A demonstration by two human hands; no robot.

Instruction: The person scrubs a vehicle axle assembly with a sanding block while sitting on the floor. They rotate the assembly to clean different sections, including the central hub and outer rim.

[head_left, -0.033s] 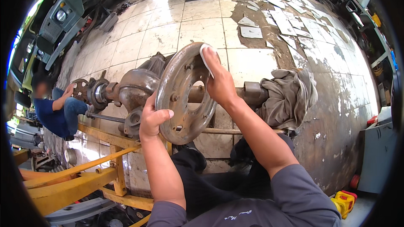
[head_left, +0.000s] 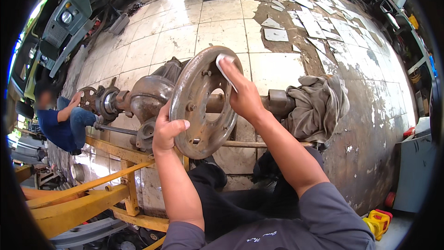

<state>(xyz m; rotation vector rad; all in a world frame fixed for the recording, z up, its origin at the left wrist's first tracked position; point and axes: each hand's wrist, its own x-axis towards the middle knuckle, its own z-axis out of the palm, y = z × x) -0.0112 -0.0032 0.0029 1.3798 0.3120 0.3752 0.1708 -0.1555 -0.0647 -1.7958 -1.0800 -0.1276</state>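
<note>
A round, rusty brake drum point(head_left: 198, 93) with a large centre hole and several bolt holes stands tilted up in front of me. My left hand point(head_left: 168, 130) grips its near left rim, thumb lying on the face. Under the fingers of my right hand point(head_left: 245, 96), a folded white pad point(head_left: 224, 68) presses against the inner edge near the top right; its exact material I cannot make out. Behind the drum lies a greasy axle housing point(head_left: 150, 93) with a bulging middle. A crumpled grey cloth point(head_left: 314, 106) drapes over its right end.
A yellow metal frame point(head_left: 92, 201) stands at lower left. Further left a person in blue point(head_left: 58, 120) crouches with hands on the axle's far end. Parked vehicles point(head_left: 69, 21) line the upper left. Broken tiles point(head_left: 310, 23) lie at upper right; a grey cabinet point(head_left: 414, 171) stands right.
My right hand and the white pad have shifted slightly left and down along the drum. The left hand keeps its grip, and the drum has barely moved.
</note>
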